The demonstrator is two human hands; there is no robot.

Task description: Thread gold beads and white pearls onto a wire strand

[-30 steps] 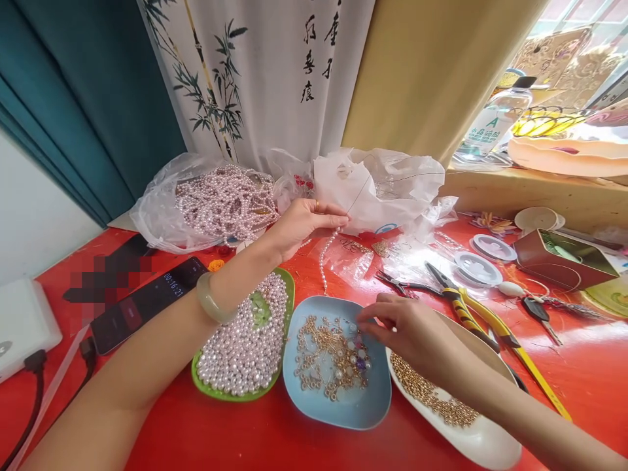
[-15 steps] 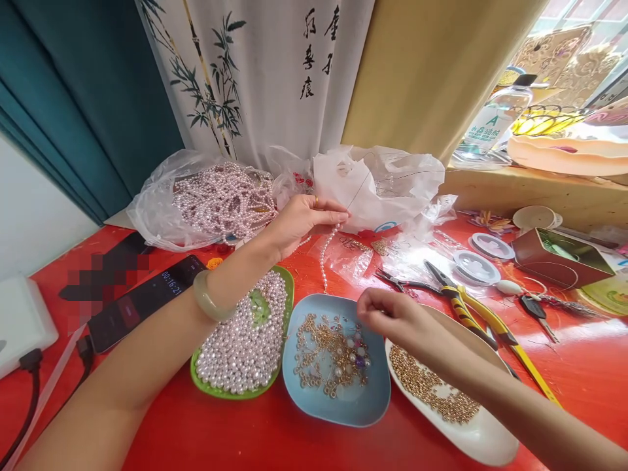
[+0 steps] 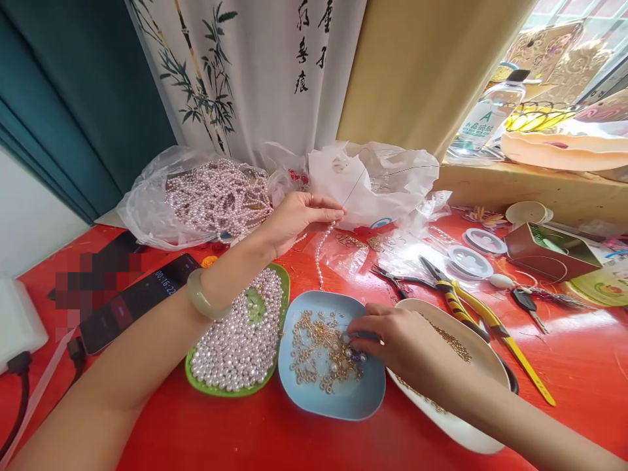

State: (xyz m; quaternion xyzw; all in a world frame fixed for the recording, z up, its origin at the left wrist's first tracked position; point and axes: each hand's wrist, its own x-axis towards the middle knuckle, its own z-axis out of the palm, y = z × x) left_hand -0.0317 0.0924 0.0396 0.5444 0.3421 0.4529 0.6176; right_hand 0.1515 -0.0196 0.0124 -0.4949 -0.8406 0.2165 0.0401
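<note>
My left hand pinches the upper end of a beading string, with thin thread sticking up past the fingertips. A strand of small pinkish pearl beads hangs from it toward the table. Over the right side of a blue tray, my right hand reaches down with its fingers apart, among the mixed beads. The fingertips are partly hidden, and nothing shows held in them. Gold headpins and small ring-like pieces lie in the same tray.
A green tray of loose pearls stands left, a cream tray of gold beads right. Behind lie bagged pearl strands and a white plastic bag. Yellow-black pliers, a phone and keys flank the trays.
My right hand has gone from a closed curl above the trays down into the blue tray, its fingers spreading. The left hand keeps its pinch on the string. The view has shifted slightly.
</note>
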